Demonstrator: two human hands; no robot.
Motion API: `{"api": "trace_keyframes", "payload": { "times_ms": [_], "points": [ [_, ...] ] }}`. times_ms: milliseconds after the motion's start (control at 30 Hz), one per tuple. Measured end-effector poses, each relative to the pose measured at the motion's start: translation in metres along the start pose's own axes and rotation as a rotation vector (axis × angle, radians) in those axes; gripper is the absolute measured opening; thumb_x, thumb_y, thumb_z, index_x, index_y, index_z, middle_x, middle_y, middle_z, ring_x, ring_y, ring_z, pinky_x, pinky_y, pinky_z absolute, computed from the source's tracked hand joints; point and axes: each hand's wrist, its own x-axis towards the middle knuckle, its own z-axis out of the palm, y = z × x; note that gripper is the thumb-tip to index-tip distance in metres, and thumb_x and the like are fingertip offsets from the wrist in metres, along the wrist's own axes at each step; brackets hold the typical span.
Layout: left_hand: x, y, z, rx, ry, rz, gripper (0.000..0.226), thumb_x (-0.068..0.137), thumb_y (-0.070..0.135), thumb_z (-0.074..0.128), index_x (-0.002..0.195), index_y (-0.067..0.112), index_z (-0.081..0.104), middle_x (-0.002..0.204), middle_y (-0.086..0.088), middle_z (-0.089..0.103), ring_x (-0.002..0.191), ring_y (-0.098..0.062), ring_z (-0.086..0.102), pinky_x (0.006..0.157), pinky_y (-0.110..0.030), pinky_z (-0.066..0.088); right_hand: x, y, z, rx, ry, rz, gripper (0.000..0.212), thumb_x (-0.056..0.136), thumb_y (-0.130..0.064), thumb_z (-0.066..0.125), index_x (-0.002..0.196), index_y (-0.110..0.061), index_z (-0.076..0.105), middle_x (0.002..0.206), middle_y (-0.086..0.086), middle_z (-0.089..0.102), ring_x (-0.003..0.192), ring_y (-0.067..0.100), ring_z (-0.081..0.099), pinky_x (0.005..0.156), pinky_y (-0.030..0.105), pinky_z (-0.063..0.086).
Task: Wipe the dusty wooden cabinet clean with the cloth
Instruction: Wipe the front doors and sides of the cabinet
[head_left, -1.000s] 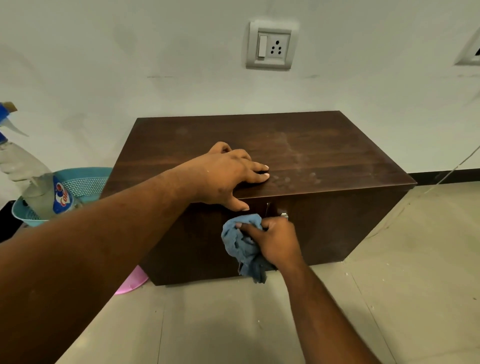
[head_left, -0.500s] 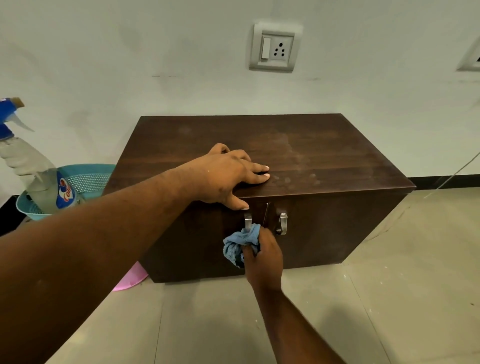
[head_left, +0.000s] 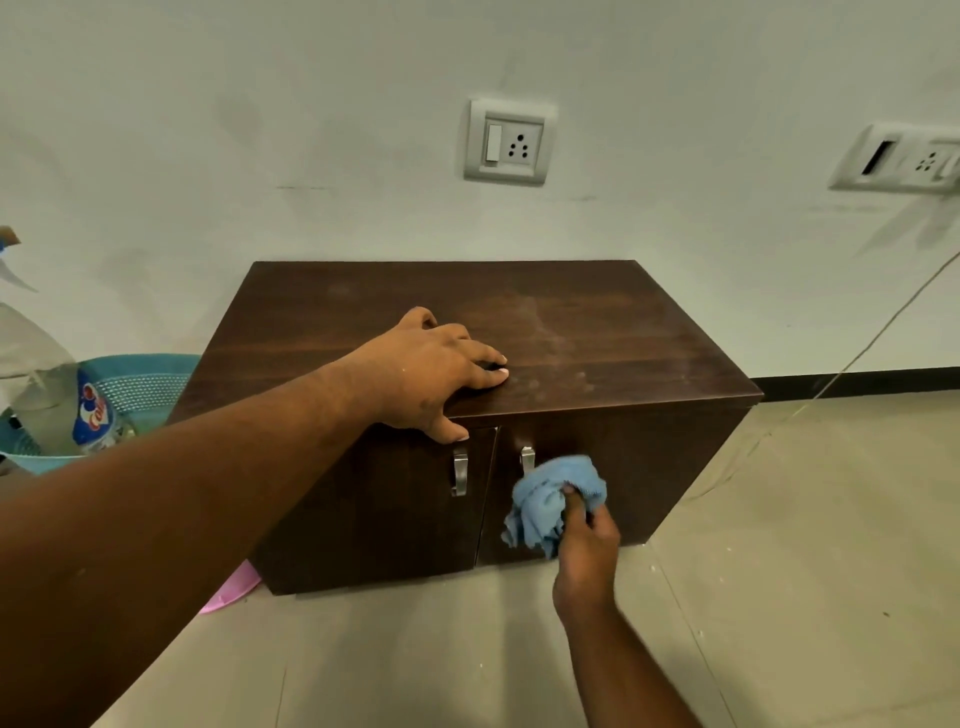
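Note:
A low dark wooden cabinet (head_left: 597, 332) stands against the white wall, its top showing pale dusty smears on the right half. Two metal handles (head_left: 459, 472) sit near the middle seam of its two front doors. My left hand (head_left: 431, 374) lies flat on the top's front edge, fingers spread, thumb hanging over the front. My right hand (head_left: 584, 551) grips a crumpled blue cloth (head_left: 550, 499) and presses it against the right door, just right of the right handle.
A teal plastic basket (head_left: 140, 384) holding a clear spray bottle (head_left: 47, 384) stands left of the cabinet. A pink object (head_left: 234, 587) pokes out at the cabinet's lower left. A thin cord (head_left: 841, 374) slants down from the wall sockets on the right. Tiled floor lies in front.
My right hand has carried the cloth from the middle seam by the handles rightward onto the right door. My left hand has stayed on the top edge.

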Motion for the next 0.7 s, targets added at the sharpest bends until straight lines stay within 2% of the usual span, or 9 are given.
{"api": "trace_keyframes", "payload": {
  "times_ms": [100,167,233,400,500,567,667,700],
  "points": [
    [0.002,0.003,-0.004,0.024,-0.006,-0.002,0.082,0.084,0.072,0.053,0.155,0.043,0.024,0.162,0.017,0.023,0.141,-0.014,0.030,0.110,-0.050,0.026,0.004,-0.035,0.022,-0.363,-0.118,-0.255,0.005,0.085,-0.033,0.074,0.082,-0.032,0.071,0.079,-0.015,0.075,0.074,-0.001,0.071,0.062,0.012,0.054],
    [0.002,0.003,-0.005,0.020,-0.013,-0.003,0.082,0.083,0.072,0.054,0.155,0.043,0.024,0.163,0.017,0.022,0.141,-0.014,0.029,0.110,-0.051,0.026,0.006,-0.046,0.028,-0.600,-0.103,-0.335,0.014,0.082,-0.049,0.073,0.077,-0.037,0.067,0.070,-0.024,0.070,0.069,-0.009,0.067,0.056,0.005,0.048],
    [0.003,0.002,-0.004,0.010,-0.015,-0.007,0.082,0.083,0.072,0.055,0.154,0.044,0.025,0.162,0.018,0.022,0.140,-0.014,0.030,0.109,-0.051,0.027,0.007,-0.048,0.030,-0.693,-0.071,-0.355,0.017,0.082,-0.053,0.070,0.078,-0.036,0.067,0.068,-0.024,0.066,0.065,-0.008,0.065,0.055,0.006,0.045],
    [0.004,-0.001,0.001,-0.026,-0.019,-0.020,0.083,0.080,0.075,0.053,0.153,0.046,0.026,0.162,0.018,0.021,0.139,-0.016,0.030,0.108,-0.052,0.029,0.009,-0.033,0.029,-0.469,-0.089,-0.242,0.023,0.082,-0.045,0.074,0.093,-0.025,0.074,0.082,-0.014,0.074,0.075,-0.002,0.070,0.067,0.018,0.057],
    [0.005,-0.003,0.002,-0.034,-0.016,-0.021,0.083,0.080,0.076,0.053,0.152,0.047,0.025,0.161,0.018,0.020,0.139,-0.015,0.029,0.108,-0.051,0.029,0.002,-0.018,0.031,-0.540,-0.040,-0.381,0.023,0.084,-0.051,0.067,0.096,-0.031,0.067,0.087,-0.018,0.068,0.080,-0.004,0.066,0.067,0.014,0.053],
    [0.006,-0.003,0.002,-0.051,-0.026,-0.020,0.082,0.080,0.075,0.053,0.152,0.048,0.024,0.161,0.018,0.019,0.140,-0.016,0.028,0.109,-0.051,0.027,0.001,-0.002,0.028,-0.604,-0.059,-0.464,0.023,0.085,-0.050,0.060,0.097,-0.031,0.062,0.088,-0.016,0.062,0.081,0.000,0.064,0.067,0.021,0.056],
    [0.005,-0.001,0.004,-0.061,-0.022,-0.031,0.082,0.081,0.074,0.054,0.152,0.049,0.023,0.162,0.019,0.019,0.139,-0.015,0.028,0.109,-0.051,0.027,0.004,0.016,0.022,-0.515,-0.106,-0.414,0.012,0.087,-0.032,0.067,0.098,-0.035,0.063,0.093,-0.013,0.063,0.086,0.004,0.066,0.072,0.029,0.061],
    [0.004,-0.001,0.005,-0.060,-0.020,-0.036,0.081,0.082,0.074,0.053,0.153,0.049,0.022,0.162,0.020,0.018,0.139,-0.015,0.028,0.109,-0.050,0.027,0.005,0.020,0.022,-0.468,-0.116,-0.400,0.018,0.087,-0.026,0.070,0.097,-0.039,0.062,0.095,-0.013,0.064,0.088,0.004,0.067,0.073,0.028,0.061]
  ]
}}
